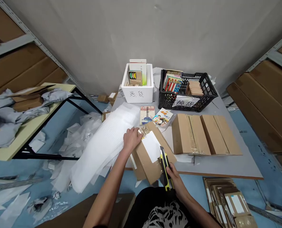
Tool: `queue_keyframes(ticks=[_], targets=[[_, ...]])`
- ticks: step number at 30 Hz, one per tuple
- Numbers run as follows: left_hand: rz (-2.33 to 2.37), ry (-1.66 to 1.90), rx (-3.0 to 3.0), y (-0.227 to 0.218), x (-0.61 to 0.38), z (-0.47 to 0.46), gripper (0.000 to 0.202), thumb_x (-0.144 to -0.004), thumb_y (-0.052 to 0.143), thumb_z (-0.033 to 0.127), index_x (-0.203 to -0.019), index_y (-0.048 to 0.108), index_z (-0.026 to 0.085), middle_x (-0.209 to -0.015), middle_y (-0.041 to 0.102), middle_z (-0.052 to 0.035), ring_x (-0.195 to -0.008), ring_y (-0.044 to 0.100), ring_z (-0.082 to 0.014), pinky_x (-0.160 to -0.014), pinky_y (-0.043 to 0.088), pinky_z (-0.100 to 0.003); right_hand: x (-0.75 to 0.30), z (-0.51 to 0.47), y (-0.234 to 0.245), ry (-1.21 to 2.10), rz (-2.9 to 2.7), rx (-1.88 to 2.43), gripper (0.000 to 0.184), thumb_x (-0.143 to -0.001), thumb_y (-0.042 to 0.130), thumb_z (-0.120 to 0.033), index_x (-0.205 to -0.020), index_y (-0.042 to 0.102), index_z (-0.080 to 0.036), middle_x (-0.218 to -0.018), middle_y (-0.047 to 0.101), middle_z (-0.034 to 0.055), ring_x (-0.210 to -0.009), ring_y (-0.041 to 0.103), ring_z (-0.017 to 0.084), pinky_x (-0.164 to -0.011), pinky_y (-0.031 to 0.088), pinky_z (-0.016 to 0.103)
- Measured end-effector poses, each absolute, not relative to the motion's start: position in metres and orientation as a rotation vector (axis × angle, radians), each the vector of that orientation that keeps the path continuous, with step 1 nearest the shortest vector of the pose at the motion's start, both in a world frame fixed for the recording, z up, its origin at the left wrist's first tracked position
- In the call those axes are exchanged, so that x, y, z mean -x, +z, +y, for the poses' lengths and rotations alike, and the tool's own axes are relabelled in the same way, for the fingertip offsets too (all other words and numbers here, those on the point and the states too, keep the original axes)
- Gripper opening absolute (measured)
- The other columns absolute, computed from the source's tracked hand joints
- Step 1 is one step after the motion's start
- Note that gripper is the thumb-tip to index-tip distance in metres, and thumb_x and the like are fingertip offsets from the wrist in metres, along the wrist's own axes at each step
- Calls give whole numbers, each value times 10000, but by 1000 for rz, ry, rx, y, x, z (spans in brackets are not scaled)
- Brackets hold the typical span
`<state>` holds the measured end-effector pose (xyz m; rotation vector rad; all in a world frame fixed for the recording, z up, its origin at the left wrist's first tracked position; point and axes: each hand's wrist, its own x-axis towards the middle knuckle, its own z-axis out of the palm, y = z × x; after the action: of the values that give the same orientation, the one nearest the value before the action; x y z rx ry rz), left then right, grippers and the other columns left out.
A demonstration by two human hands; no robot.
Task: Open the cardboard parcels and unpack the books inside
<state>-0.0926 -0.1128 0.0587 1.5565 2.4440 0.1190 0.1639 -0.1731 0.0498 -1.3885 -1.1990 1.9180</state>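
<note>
A brown cardboard box (144, 161) with a white label and clear tape is tilted over the front edge of the grey table (238, 164). Gripping its far left corner is my left hand (132, 139), fingers closed over the taped edge. My right hand (175, 179) is wrapped around a yellow and black utility knife (165, 169), its tip by the label's right side. Just beyond the box lie two paperback books (147, 115), the right one (162, 117) with a cartoon-like cover. A sheaf of white foam sheets (107, 142) spreads to the left of my left hand.
Behind stand a white foam box (138, 95) and a black crate (187, 106), both holding books. Two closed cartons (207, 134) occupy the table's right side. Flattened cardboard (228, 202) is stacked below. A yellow-topped table (36, 126) with grey bags is at left; packing waste litters the floor.
</note>
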Motion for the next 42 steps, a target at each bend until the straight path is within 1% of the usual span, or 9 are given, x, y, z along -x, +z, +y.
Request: queue_keyframes(ticks=[3,7,12,17,19,22,26,34,42], targets=[[2574,192,-1424,96,92,-144,453,-896,355,485,-1184,548,194,-1082,630,-109,-1048,509,-307,-788,453,-399,-167,-164,90,1900,-1249,1426,509,-773,548,-624,-1128,617,-268,-1251,603,37,-1233,486,251,-1038,377,397],[2710,317,-1110,119,91,-184,524,-899,277,564,-1178,514,190,-1097,623,-117,-1059,525,-318,-729,468,-391,-161,-135,136,1733,-1440,1390,563,-791,522,-629,-1226,577,-276,-1501,356,18,-1413,224,240,-1147,198,417],[2627,435,-761,49,81,-209,551,-915,241,545,-1193,475,131,-1082,639,-182,-1018,601,-329,-750,481,-406,-117,-90,127,1620,-1789,1220,542,-856,434,-594,-1277,523,-265,-1515,325,52,-1415,223,223,-1143,185,458],[2564,570,-648,-8,76,-211,578,-943,179,476,-1364,323,107,-1279,552,-228,-1120,575,-344,-836,477,-481,-77,-77,97,1642,-1968,1118,518,-873,386,-580,-1214,546,-225,-1521,307,77,-1428,173,240,-1148,137,461],[2672,640,-791,-1,79,-206,610,-940,209,469,-1417,257,92,-1378,453,-246,-1257,464,-342,-958,412,-523,-73,-77,96,1688,-1946,1093,501,-881,377,-562,-1218,520,-220,-1479,375,90,-1398,256,240,-1129,198,441],[2509,713,-1365,22,84,-188,644,-932,271,479,-1472,167,144,-1524,247,-182,-1414,220,-280,-1102,274,-492,-75,-71,99,1794,-1878,1095,428,-895,357,-532,-1131,523,-215,-1198,606,82,-1172,515,234,-1001,379,393],[2220,558,-1606,31,85,-164,697,-915,303,525,-1498,86,211,-1568,126,-141,-1442,104,-287,-1107,235,-517,-85,-51,95,1728,-1871,1133,344,-893,362,-501,-1012,513,-215,-954,635,32,-945,579,200,-848,436,319],[2172,639,-1645,33,82,-135,650,-927,313,492,-1491,121,232,-1561,175,-114,-1427,163,-277,-1125,193,-505,-98,-24,88,1546,-2027,1226,302,-885,355,-482,-932,483,-213,-842,607,17,-805,568,193,-746,425,312],[2332,673,-1523,19,94,-85,476,-930,329,413,-1359,358,209,-1265,507,-109,-1225,427,-227,-1105,199,-471,-94,-19,93,1402,-2156,1242,270,-881,375,-435,-954,514,-215,-855,631,33,-790,591,209,-715,439,322]])
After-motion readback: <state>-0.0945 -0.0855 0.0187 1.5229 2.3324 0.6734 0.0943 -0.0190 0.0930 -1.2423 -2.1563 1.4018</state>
